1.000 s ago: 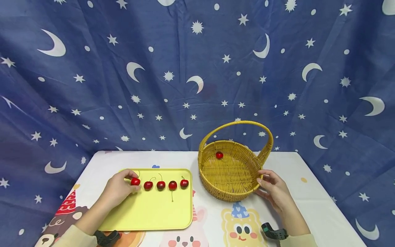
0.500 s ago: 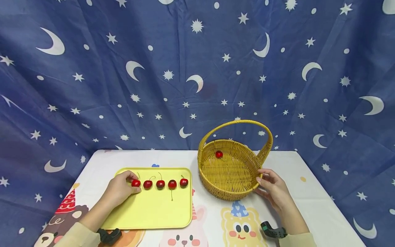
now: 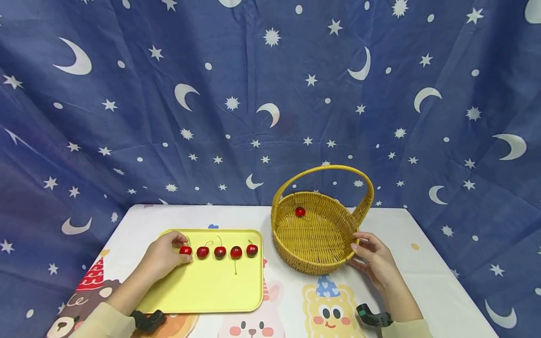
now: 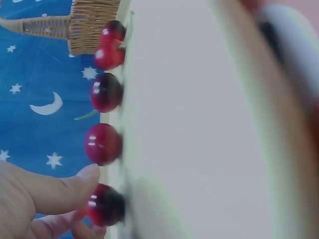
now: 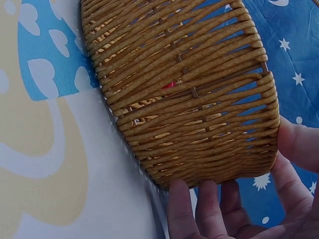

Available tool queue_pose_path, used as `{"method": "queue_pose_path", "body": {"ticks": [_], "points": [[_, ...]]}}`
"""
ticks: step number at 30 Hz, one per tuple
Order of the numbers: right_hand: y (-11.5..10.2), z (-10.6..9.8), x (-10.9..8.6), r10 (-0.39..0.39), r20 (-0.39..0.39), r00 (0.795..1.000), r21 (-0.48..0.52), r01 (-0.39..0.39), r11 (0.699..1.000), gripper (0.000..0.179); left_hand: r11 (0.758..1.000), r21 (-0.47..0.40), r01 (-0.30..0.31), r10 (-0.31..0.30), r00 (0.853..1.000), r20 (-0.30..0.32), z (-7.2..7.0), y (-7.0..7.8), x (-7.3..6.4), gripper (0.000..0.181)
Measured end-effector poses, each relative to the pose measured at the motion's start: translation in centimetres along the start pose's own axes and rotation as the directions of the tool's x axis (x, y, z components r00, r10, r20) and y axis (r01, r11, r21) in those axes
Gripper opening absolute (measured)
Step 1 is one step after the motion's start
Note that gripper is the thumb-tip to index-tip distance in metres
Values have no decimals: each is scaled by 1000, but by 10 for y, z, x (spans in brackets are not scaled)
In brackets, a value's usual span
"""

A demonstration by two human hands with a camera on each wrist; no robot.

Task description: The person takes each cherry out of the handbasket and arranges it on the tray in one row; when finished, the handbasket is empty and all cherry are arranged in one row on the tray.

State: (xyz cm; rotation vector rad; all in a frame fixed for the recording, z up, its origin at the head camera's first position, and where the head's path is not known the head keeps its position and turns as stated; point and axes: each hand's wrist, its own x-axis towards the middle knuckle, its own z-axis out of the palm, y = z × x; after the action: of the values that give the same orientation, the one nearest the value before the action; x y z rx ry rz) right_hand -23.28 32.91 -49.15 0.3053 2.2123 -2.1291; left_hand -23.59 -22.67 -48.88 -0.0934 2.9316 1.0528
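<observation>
At the left end of a row of several red cherries, my left hand (image 3: 162,257) has its thumb and fingers around the end cherry (image 3: 185,250), which sits on the yellow tray (image 3: 203,291). In the left wrist view the thumb touches the near side of that cherry (image 4: 105,205), fingers behind it. The other cherries (image 3: 220,252) lie to its right, most with stems showing. On the right, my right hand (image 3: 377,258) grips the rim of the woven basket (image 3: 314,268), thumb at the rim and fingers against the outer wall (image 5: 199,134). One cherry (image 3: 300,212) lies inside the basket.
The basket's tall arched handle (image 3: 325,167) rises above it. A white cloth with cartoon animals (image 3: 334,314) covers the table. Behind the table hangs a blue curtain (image 3: 236,178) with moons and stars.
The end cherry and my left hand stand slightly lower in the head view than a second ago. My right hand and the basket stay in place.
</observation>
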Motion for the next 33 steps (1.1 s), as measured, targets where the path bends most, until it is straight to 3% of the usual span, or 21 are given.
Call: {"method": "queue_pose_path", "body": {"ticks": [3, 7, 13, 16, 18, 23, 26, 29, 33], "points": [[0, 1, 0, 1, 1, 1000, 7, -1, 1000, 36, 999, 9, -31, 31, 999, -10, -6, 11, -3, 47], [-1, 0, 0, -5, -1, 1000, 9, 5, 1000, 36, 995, -34, -89, 88, 996, -14, -10, 42, -9, 49], [0, 0, 0, -18, 1, 1000, 16, 18, 1000, 36, 961, -221, -167, 191, 977, 94, 2, 99, -21, 47], [0, 1, 0, -18, 2, 1000, 22, 18, 1000, 37, 927, -300, -225, 278, 949, 147, 15, 123, -22, 48], [1, 1, 0, -17, 3, 1000, 24, 17, 1000, 36, 901, -345, -263, 339, 923, 181, 25, 138, -21, 52], [1, 1, 1, -13, 4, 1000, 22, 13, 1000, 34, 825, -449, -342, 489, 832, 263, 55, 172, -6, 73], [0, 1, 1, -12, 0, 1000, 20, 12, 1000, 35, 802, -483, -351, 531, 789, 308, 75, 193, 7, 82], [0, 1, 1, -12, 2, 1000, 11, 12, 1000, 37, 801, -481, -355, 541, 774, 330, 96, 212, 20, 85], [0, 0, 0, -11, -1, 1000, -2, 11, 1000, 36, 815, -452, -364, 533, 777, 334, 121, 233, 37, 87]]}}
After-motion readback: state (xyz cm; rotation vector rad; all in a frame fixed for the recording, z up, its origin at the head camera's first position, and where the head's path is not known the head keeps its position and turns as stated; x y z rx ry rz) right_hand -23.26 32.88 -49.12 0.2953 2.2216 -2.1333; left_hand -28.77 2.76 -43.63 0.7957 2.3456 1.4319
